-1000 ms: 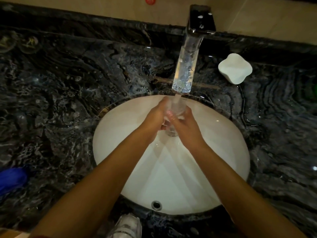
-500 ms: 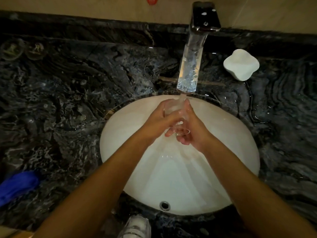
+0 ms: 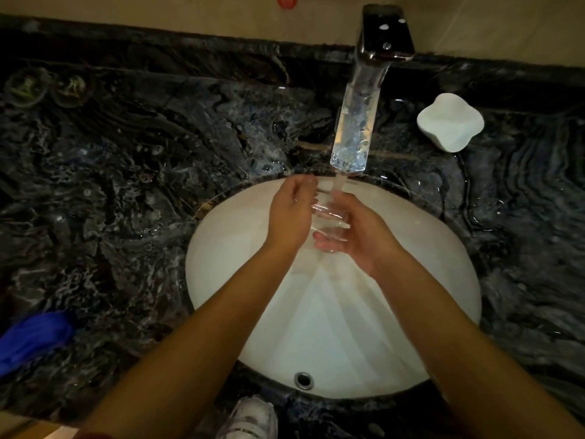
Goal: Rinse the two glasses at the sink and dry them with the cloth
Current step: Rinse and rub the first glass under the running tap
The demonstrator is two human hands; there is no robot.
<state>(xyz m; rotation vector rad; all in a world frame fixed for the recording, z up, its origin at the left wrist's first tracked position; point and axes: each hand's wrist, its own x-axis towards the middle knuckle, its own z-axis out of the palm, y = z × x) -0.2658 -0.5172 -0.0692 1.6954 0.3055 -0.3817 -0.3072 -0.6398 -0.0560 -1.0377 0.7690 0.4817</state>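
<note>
At the far left of the dark marble counter (image 3: 133,172) a blue cloth (image 3: 30,340) lies bunched near the front edge; well back from it, by the splashback, two faint round clear shapes (image 3: 47,90) sit side by side, too dim to make out. Further right the white sink (image 3: 316,337) is set into the counter, its overflow hole (image 3: 304,380) at the near rim; over the basin the left hand (image 3: 292,217) curls its fingers round the far side of a clear glass (image 3: 329,220), which lies tilted between both hands; the right hand (image 3: 357,236) cups the glass from the other side, fingers wrapped under it. Just above, a thin stream of water (image 3: 338,185) falls from the tap (image 3: 361,115) onto the glass; whether the glass's mouth faces the stream I cannot tell. Right of the tap a white soap dish (image 3: 449,126) rests on the counter; below the sink's front edge a white shoe (image 3: 250,419) shows.
</note>
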